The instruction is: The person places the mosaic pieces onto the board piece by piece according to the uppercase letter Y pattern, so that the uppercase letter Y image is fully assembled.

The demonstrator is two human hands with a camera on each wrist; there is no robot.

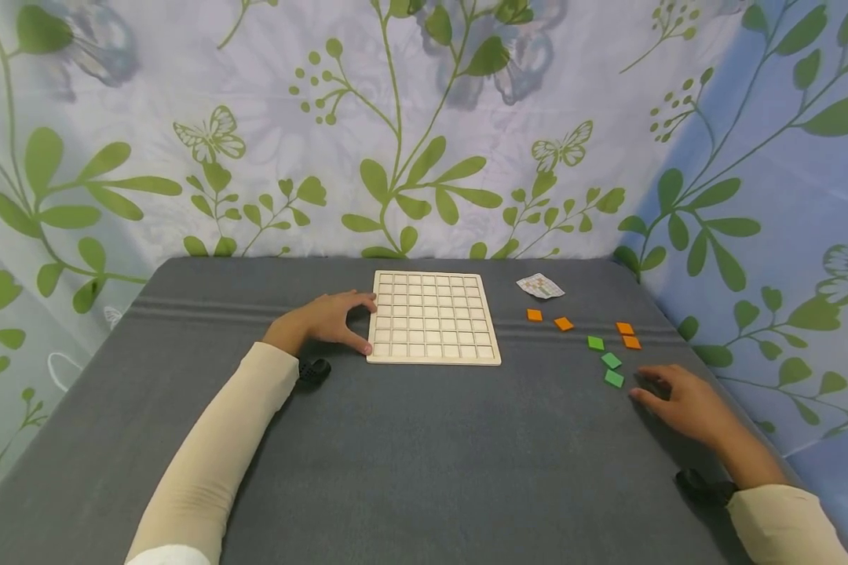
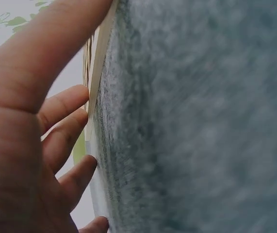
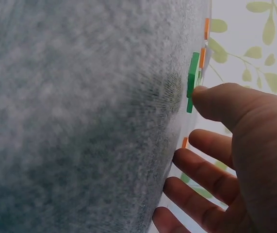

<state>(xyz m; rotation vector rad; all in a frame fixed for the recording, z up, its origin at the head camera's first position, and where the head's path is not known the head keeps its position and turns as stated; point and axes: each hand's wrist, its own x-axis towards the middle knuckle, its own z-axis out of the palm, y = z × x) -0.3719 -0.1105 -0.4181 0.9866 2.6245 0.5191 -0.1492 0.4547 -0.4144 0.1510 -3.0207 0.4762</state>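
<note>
- Head view: a square wooden grid board point(image 1: 434, 318) lies flat on a gray-covered table point(image 1: 466, 463), its visible cells bare of any tile.
- A person's left hand point(image 1: 328, 318) spans the board's left edge, the thumb at the near corner and the fingers farther up; its grip is wide, not clenched on the wood.
- To the board's right lie four orange tiles point(image 1: 563, 323) and three green tiles point(image 1: 611, 360), loosely scattered, with a creased printed sheet point(image 1: 540, 286) beyond them; its print is too small to read.
- The right hand point(image 1: 681, 404) is poised just beside the nearest green pieces, thumb and fingers apart and the grip holding nothing.
- By the look of it, the work stands at its very start: the board is laid out, and all seven visible tiles remain to be set into cells, if that is their place.
- The left wrist view adds the board's thin, pale side, seen nearly edge-on, with fingertips against it; the grid and tiles do not show there.
- The right wrist view reveals the thickness of a green tile, which the thumb tip seems to meet; from the head camera the hand and the tiles look apart, so contact cannot be told.
</note>
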